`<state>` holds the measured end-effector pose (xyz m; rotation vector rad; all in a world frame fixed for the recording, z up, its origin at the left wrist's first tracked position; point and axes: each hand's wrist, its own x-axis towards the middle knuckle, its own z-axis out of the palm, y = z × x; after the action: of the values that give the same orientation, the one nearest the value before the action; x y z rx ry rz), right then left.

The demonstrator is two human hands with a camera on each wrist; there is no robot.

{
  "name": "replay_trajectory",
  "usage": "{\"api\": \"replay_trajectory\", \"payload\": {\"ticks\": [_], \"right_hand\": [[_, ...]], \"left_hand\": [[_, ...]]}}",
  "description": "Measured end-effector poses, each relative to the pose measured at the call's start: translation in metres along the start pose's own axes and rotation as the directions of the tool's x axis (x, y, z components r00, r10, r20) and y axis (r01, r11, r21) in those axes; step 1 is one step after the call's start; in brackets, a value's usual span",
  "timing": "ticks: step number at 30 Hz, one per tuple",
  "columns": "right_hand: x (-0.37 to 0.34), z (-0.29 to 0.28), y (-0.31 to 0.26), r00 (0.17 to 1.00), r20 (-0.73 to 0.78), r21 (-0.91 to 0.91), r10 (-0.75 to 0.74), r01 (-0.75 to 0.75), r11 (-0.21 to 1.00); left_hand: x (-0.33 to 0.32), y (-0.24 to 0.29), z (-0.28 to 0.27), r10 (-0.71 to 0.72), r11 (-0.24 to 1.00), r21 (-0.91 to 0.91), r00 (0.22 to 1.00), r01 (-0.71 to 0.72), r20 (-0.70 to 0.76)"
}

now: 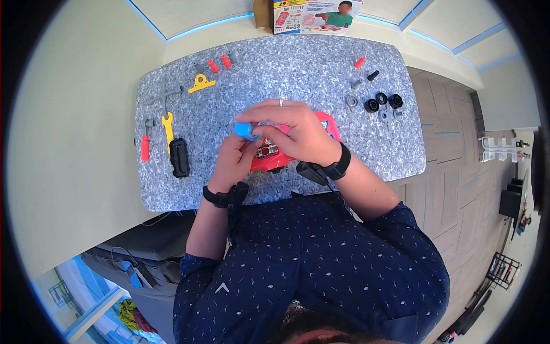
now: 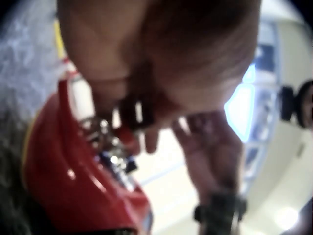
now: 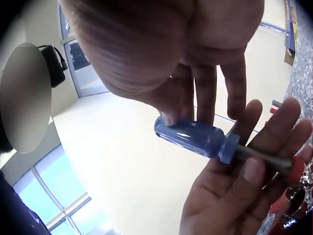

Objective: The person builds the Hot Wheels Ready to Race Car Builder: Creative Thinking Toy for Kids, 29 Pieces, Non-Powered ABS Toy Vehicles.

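A toy screwdriver with a blue handle [image 3: 190,137] and a grey shaft [image 3: 264,157] is held between the hands, a red piece [image 3: 295,170] at its tip. My right hand [image 1: 298,129] pinches the handle between thumb and fingers. Lower down, my left hand [image 1: 232,160] steadies the shaft near the tip, its thumb laid along it in the right wrist view. Beneath both hands sits a red toy car [image 1: 266,163] with a silver engine part [image 1: 264,150]. In the left wrist view the car body [image 2: 73,171] lies beside the left hand [image 2: 161,54], and that image is blurred.
On the table's left lie a yellow wrench [image 1: 168,129], a black part [image 1: 180,158], a red-handled tool [image 1: 145,148] and a yellow bracket [image 1: 201,83]. Black wheels [image 1: 395,101], grey rings [image 1: 351,101] and a red piece [image 1: 360,62] lie right. A printed box [image 1: 315,17] stands behind.
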<state>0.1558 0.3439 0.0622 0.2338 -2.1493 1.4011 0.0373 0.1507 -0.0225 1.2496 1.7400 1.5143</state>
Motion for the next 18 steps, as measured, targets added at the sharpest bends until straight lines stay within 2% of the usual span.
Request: {"api": "replay_trajectory", "payload": {"ticks": [3,6,9,12,15,18], "right_hand": [[0.002,0.005,-0.007,0.996,-0.011,0.038,0.093,-0.092,0.995],[0.002,0.007,-0.001,0.999,0.034,-0.016,0.025,-0.025,1.0],[-0.001,0.003,-0.002,0.99,0.061,0.062,0.127,-0.131,0.99],[-0.004,0.002,0.002,0.98,-0.032,-0.005,0.199,-0.199,0.98],[-0.002,0.01,0.0,0.979,-0.147,0.063,0.141,-0.133,0.989],[-0.001,0.009,0.009,0.997,-0.065,-0.04,-0.034,0.031,0.999]], "left_hand": [[0.003,0.007,-0.002,-0.046,0.998,0.038,0.999,0.046,0.005],[0.001,-0.001,-0.007,-0.08,0.994,0.077,0.997,0.079,0.014],[0.005,0.017,-0.004,0.022,0.997,0.074,1.0,-0.022,-0.001],[0.011,0.022,0.008,-0.008,0.991,-0.133,0.998,-0.001,-0.068],[0.007,0.017,-0.001,-0.066,0.997,0.049,0.998,0.066,-0.013],[0.004,0.001,-0.002,-0.049,0.998,0.025,0.999,0.05,-0.016]]}}
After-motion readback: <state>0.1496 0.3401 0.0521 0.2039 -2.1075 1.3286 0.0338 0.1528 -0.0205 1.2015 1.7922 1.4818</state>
